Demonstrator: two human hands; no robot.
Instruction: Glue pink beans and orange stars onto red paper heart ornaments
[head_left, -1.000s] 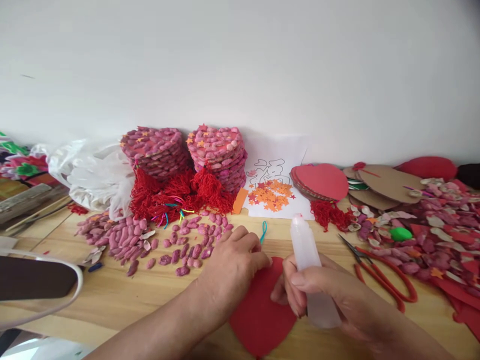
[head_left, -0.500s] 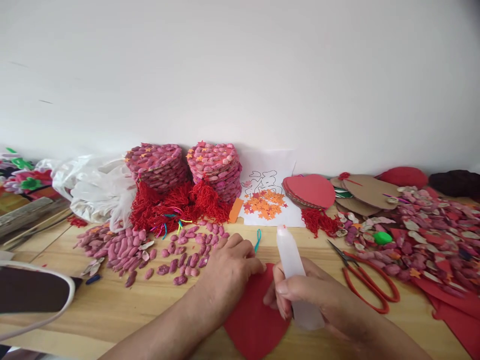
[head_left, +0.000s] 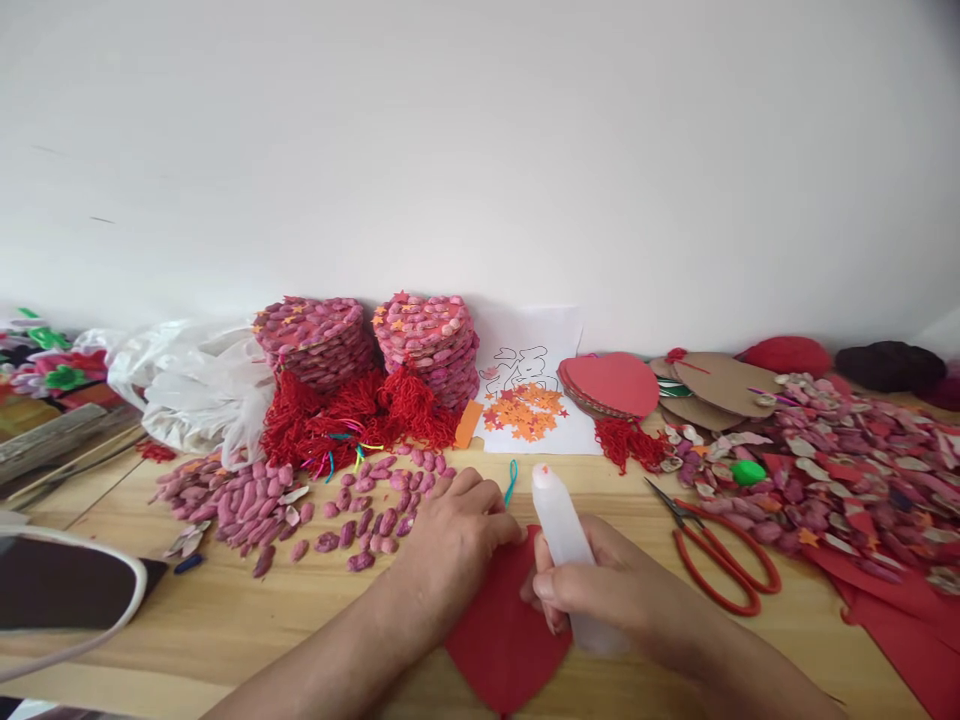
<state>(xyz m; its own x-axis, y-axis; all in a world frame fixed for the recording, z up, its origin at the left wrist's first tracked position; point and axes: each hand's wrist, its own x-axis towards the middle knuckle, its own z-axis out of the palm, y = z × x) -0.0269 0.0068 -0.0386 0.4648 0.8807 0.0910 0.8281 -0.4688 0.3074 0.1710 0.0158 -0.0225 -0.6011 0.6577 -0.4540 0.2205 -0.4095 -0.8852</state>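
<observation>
A red heart- or leaf-shaped card piece (head_left: 504, 640) lies on the wooden table before me. My left hand (head_left: 465, 535) is closed at its upper left edge, with the fingertips partly hidden. My right hand (head_left: 592, 585) grips a whitish translucent squeeze bottle (head_left: 564, 525), its tip pointing up and away from me. The bottle's lower part is over the right side of the red card. A turquoise loop of cord (head_left: 511, 480) sticks out beyond the card's top. Loose pink-dyed peanuts (head_left: 387, 522) lie just left of my left hand.
Red-handled scissors (head_left: 727, 560) lie right of my right hand. Behind are peanut-covered stacks (head_left: 427, 350) with red tassels (head_left: 330, 420), orange paper stars (head_left: 525, 410) on white paper, and red discs (head_left: 619, 385). Peanut shells (head_left: 840, 470) heap at the right, a plastic bag (head_left: 191, 390) at the left.
The view has turned slightly right. My right hand and the squeeze bottle have shifted a little left and lower. My left hand stays at the card's edge.
</observation>
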